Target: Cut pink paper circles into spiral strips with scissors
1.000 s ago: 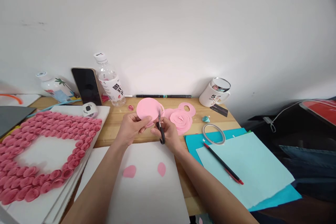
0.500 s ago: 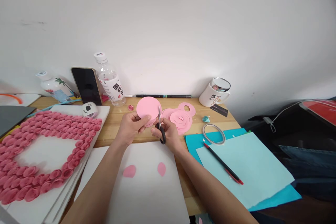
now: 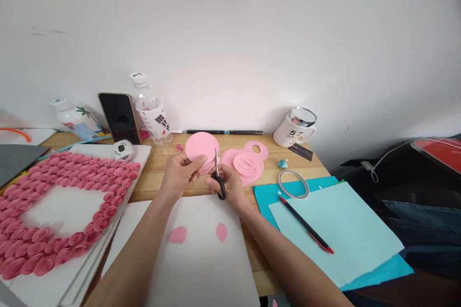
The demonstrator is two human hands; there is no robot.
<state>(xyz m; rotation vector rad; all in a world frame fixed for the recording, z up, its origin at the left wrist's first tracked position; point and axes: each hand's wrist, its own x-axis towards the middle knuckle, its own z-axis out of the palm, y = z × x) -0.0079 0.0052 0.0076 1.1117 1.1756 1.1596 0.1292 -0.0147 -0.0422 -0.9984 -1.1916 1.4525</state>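
Observation:
Between its thumb and fingers my left hand [image 3: 183,172] pinches a round piece of pink paper [image 3: 201,146], raised over the wooden table. My right hand [image 3: 229,183] grips black-handled scissors [image 3: 221,187], their blades upright at the paper's right edge. Whether the blades are parted is too small to tell. Just right of the scissors lies a group of pink paper spirals and rings [image 3: 248,163]. Below my wrists is a white sheet [image 3: 201,264] with two small pink paper scraps, one a teardrop [image 3: 221,232].
At left, rolled pink paper flowers [image 3: 36,187] cover a white board. Behind stand a phone [image 3: 120,117], a water bottle [image 3: 153,115] and a mug [image 3: 295,127]. Blue paper sheets [image 3: 338,230], a pen [image 3: 306,225] and a tape roll [image 3: 293,183] lie at right.
Both hands have shifted very slightly left, carrying the pink paper circle and the scissors. The blades stay at the circle's right edge; the other things have not moved.

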